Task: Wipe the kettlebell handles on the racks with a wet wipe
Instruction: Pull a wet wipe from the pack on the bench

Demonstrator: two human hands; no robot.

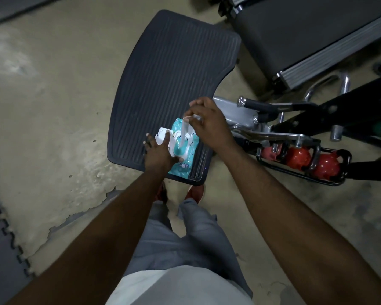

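Here: left hand [157,150], fingers straight, presses the wipe pack [185,151] onto the ribbed mat [174,62]; right hand [209,122], just above, pinches a wet wipe [183,130] standing out of it. 3 red kettlebells [297,156] rightward.

dim, flat indoor light | soft shadows – faint glare (chrome) | wide-angle bending at edges – slight blur
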